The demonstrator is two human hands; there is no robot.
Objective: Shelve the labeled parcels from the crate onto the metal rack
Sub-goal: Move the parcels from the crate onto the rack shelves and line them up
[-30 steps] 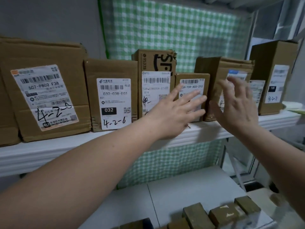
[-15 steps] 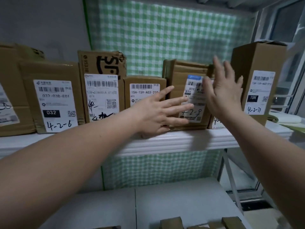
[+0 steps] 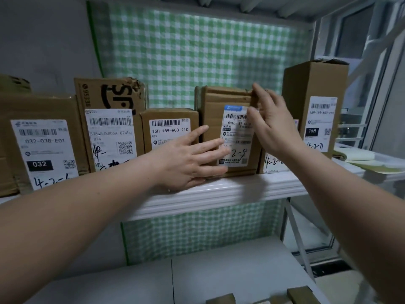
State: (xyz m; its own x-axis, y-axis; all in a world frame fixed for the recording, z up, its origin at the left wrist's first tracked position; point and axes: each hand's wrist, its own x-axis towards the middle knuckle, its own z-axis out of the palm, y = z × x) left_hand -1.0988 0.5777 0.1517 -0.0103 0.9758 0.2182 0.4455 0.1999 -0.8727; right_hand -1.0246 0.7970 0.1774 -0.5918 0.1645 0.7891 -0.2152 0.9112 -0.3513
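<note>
Dim, bluish indoor light, brighter from the window (image 3: 359, 62) at right; wide-angle bending at edges, slight motion blur.

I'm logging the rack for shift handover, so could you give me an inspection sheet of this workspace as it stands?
Surface: white rack shelf, parcels upright in a row, labels forward.
Job's things: 501E parcel stands between the 15H-159-A03-210 parcel and a low parcel partly hidden by the right hand; tall parcel at the right end.
Clutter: pale notepad lying at the shelf's right end.
Grippers: left hand flat, straight fingers against the 501E parcel's front; right hand open, fingertips at its top right corner.
Cables: nothing seen.
Surroundings: green checked cloth behind, window at right, lower shelf below.
</note>
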